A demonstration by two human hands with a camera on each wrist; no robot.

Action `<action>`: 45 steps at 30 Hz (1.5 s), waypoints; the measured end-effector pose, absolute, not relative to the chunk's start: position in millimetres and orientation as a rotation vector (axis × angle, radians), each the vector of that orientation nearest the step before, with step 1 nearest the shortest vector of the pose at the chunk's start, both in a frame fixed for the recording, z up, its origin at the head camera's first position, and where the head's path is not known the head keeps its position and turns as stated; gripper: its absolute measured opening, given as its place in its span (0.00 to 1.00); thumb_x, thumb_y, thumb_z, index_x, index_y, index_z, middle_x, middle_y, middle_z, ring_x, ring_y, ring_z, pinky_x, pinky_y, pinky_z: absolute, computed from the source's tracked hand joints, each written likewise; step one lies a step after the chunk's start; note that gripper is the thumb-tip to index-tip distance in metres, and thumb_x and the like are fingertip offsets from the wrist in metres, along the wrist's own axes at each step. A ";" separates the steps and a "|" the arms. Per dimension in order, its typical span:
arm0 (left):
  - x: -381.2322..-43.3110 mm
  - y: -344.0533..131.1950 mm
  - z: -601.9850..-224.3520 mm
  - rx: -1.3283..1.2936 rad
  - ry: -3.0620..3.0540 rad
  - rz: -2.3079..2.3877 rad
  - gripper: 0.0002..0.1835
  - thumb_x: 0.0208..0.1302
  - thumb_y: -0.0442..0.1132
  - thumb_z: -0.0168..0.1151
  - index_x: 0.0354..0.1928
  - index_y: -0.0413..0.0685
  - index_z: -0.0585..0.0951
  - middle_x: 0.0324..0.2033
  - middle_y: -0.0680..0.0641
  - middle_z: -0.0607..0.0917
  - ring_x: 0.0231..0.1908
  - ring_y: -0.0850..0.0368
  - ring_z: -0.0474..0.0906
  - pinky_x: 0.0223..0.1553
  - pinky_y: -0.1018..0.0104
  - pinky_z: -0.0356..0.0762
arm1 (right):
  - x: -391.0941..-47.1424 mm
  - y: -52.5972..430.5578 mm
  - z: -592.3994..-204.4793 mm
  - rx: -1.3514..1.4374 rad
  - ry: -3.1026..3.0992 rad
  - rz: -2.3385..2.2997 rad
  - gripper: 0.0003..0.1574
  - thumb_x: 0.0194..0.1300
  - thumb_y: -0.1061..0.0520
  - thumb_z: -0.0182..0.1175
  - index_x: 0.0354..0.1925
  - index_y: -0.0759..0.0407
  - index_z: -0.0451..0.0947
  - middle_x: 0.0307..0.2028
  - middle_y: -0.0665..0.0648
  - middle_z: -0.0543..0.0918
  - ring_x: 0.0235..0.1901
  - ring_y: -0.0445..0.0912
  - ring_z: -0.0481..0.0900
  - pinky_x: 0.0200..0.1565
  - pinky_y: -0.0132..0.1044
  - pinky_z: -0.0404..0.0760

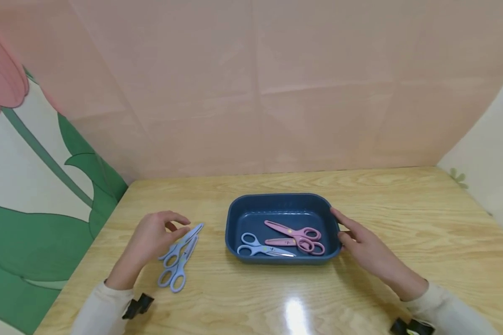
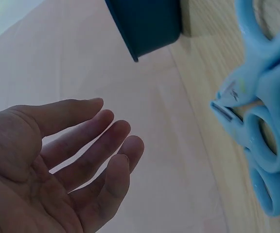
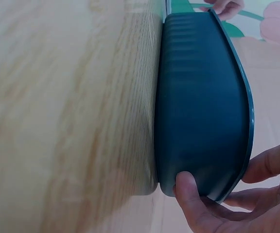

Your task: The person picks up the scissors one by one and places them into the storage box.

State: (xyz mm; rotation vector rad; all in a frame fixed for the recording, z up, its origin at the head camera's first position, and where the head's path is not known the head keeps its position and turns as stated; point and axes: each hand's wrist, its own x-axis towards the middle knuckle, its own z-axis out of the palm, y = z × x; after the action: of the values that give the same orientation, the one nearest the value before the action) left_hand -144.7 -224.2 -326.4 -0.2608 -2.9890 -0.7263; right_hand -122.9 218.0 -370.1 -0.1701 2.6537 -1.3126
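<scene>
In the head view, my left hand [image 1: 154,235] hovers beside two overlapping pairs of light-blue scissors [image 1: 180,267] on the table. The left wrist view shows the left hand [image 2: 77,165] with relaxed, slightly bent fingers and nothing between them; the blue scissors [image 2: 249,82] lie apart from it. A dark blue rectangular tray [image 1: 231,228] stands to the right. Inside lie two pairs of pink scissors [image 1: 291,230] and a blue pair [image 1: 261,249]. My right hand [image 1: 370,251] holds the tray's right end, its thumb against the outer wall [image 3: 203,107] and its fingers at the rim.
The wood-grain table [image 1: 218,298] meets a pink backdrop [image 1: 251,116] at its far edge. A floral panel [image 1: 37,186] borders the left side, and a pale panel [image 1: 490,153] the right. Bare tabletop lies between the loose scissors and the tray.
</scene>
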 end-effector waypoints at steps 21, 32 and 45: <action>-145.5 -254.9 -341.6 -0.275 -3.246 -0.268 0.05 0.53 0.42 0.75 0.27 0.57 0.86 0.34 0.54 0.88 0.30 0.59 0.77 0.26 0.61 0.72 | -123.6 215.5 -370.7 -0.186 2.669 -1.286 0.37 0.79 0.57 0.42 0.80 0.44 0.45 0.74 0.73 0.57 0.22 0.44 0.66 0.24 0.35 0.72; -153.8 -262.3 -351.4 -0.197 -3.327 -0.166 0.08 0.49 0.44 0.78 0.25 0.52 0.86 0.32 0.52 0.85 0.30 0.56 0.78 0.29 0.57 0.76 | -122.4 216.5 -370.5 -0.166 2.671 -1.278 0.37 0.79 0.57 0.42 0.80 0.44 0.45 0.74 0.72 0.57 0.22 0.45 0.67 0.24 0.35 0.72; -160.4 -261.1 -360.7 -0.162 -3.364 -0.175 0.08 0.51 0.41 0.77 0.28 0.50 0.86 0.34 0.49 0.81 0.31 0.55 0.75 0.30 0.59 0.77 | -122.8 216.2 -369.7 -0.169 2.659 -1.290 0.37 0.79 0.57 0.41 0.80 0.44 0.44 0.75 0.72 0.54 0.18 0.44 0.65 0.24 0.35 0.72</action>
State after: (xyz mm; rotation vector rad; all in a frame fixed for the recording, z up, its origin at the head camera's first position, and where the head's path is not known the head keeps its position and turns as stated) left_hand -160.4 -261.1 -360.7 -0.1617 -3.3642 -0.1746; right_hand -122.8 216.2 -369.7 -0.1692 2.6591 -1.2899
